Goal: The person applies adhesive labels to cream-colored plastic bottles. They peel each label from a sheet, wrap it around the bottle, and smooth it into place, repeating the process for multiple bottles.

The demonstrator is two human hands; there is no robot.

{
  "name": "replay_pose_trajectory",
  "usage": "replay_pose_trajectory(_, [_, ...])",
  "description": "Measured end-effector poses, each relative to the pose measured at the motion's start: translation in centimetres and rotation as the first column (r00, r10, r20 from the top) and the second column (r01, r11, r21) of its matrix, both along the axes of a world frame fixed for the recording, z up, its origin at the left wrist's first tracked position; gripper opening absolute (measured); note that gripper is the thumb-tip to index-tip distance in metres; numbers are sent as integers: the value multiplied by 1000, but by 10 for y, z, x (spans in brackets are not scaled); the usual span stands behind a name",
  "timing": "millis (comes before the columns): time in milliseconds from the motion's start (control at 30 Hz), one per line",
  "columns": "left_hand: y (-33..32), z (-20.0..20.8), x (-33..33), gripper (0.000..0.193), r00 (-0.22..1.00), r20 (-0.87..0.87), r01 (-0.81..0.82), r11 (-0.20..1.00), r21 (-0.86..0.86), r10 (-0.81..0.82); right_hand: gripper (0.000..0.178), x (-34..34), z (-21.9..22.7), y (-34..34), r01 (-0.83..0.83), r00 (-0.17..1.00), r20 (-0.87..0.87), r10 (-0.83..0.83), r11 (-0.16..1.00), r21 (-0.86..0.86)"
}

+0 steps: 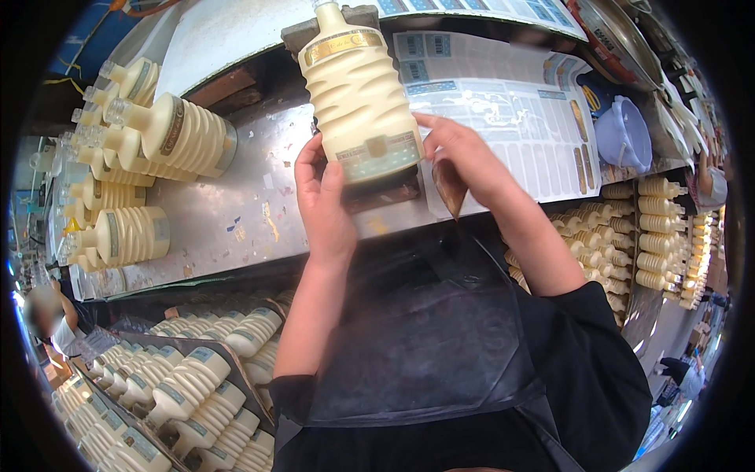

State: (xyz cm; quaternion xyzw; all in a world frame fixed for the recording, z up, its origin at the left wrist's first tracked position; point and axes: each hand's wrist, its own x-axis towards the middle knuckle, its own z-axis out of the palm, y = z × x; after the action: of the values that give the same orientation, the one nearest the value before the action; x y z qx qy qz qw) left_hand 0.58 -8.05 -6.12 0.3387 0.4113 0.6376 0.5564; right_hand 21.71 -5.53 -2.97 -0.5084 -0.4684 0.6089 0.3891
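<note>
A cream bottle (360, 98) with wavy ridges lies on a dark rest on the metal bench, its neck pointing away from me. A gold and brown label runs across its shoulder, and a pale green label (377, 161) sits near its base. My left hand (324, 193) grips the base at its left side, thumb on the front. On the right side, the fingertips of my right hand (464, 153) touch the bottle near the lower label's edge. A brown flat pointed piece (449, 189) is tucked in my right hand; its kind I cannot make out.
Label sheets (503, 126) spread over the bench's right, near a lavender bucket (624, 135). Similar bottles (189, 138) stand at the left. More bottles fill crates (189, 385) at lower left and racks (602, 244) at right. Other people appear at both far edges.
</note>
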Motion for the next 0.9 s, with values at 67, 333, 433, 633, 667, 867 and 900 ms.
replay_pose_trajectory(67, [-1,6,1,46,999,-44,5,1000,-10,-5,42,15,4,7,89,993,-79,-90,996,-16])
replay_pose_trajectory(333, [-2,-3,-6,72,984,-168,64,998,21,-59,25,-33,47,-17,-158,760,520,-391,665,730])
replay_pose_trajectory(433, [-2,-17,-15,86,902,-432,73,991,111,-18,28,-25,47,-18,-350,696,504,-512,371,860])
replay_pose_trajectory(633, [1,-4,-9,73,606,-747,-19,943,331,275,21,-43,51,-36,-449,764,514,-390,250,857])
replay_pose_trajectory(667, [0,1,-6,72,582,-745,-31,924,381,327,21,-42,55,-34,-480,733,538,-416,242,843])
replay_pose_trajectory(867, [3,2,0,60,499,-752,-37,878,478,431,24,-63,58,-41,-591,708,581,-402,114,799])
replay_pose_trajectory(900, [2,2,0,58,495,-754,-32,877,480,431,24,-64,63,-39,-587,690,577,-438,128,799])
